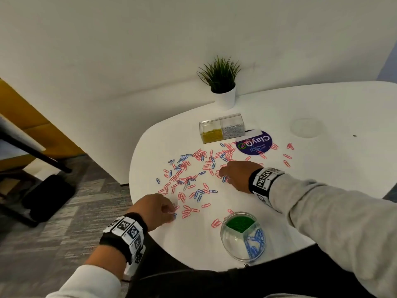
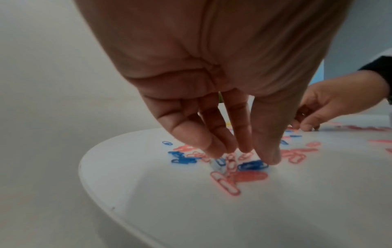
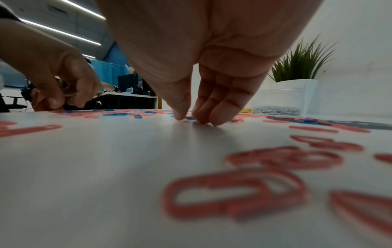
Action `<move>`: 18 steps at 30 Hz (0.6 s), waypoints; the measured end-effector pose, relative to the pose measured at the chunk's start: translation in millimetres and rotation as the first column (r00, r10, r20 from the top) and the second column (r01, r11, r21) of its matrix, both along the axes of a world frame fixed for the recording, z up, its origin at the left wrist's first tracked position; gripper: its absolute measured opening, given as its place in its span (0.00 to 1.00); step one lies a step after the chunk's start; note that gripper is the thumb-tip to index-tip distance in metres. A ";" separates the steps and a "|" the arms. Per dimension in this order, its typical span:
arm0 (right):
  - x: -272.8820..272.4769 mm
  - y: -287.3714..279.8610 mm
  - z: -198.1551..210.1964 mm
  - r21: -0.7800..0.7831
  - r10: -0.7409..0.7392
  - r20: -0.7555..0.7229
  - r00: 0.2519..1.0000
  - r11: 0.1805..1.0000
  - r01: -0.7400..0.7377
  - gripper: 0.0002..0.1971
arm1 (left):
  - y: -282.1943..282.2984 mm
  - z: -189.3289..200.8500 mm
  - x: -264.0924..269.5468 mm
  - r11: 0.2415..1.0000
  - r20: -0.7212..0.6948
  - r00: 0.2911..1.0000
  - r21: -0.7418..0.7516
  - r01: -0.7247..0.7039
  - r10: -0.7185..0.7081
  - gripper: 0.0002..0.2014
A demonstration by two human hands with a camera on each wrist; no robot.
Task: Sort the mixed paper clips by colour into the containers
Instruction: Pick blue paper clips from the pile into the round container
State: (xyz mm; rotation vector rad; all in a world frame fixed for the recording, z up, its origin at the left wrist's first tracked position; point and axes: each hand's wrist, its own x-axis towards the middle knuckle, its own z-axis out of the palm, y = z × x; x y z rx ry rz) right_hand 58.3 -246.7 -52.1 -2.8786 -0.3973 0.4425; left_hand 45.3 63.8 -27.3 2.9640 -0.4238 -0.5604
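Head view: both my hands are down in the red and blue paper clips (image 1: pixel 189 175) on the surface (image 1: pixel 322 168), left hand (image 1: pixel 155 208) and right hand (image 1: pixel 235 175) fingertips pressed together; can't tell if either pinches one.

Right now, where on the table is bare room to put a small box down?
Bare tabletop lies right of the right hand, and near the front edge between the left hand and the round container. The middle is crowded with paper clips.
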 end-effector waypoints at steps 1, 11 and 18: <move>1.8 1.0 -0.9 -0.021 0.018 0.007 1.000 1.000 -0.018 0.21 | -1.2 -1.6 -0.9 0.999 0.008 0.999 0.023 0.033 -0.033 0.10; -2.4 -2.0 -0.1 -0.038 -0.011 0.151 0.988 0.999 0.017 0.07 | -0.2 -8.6 -0.9 0.993 0.042 0.999 -0.120 -0.020 0.026 0.03; -6.4 -9.5 4.9 -0.136 -0.193 0.194 0.962 0.966 0.222 0.24 | 12.5 2.4 12.1 0.728 -0.202 0.917 -0.560 -0.396 0.344 0.07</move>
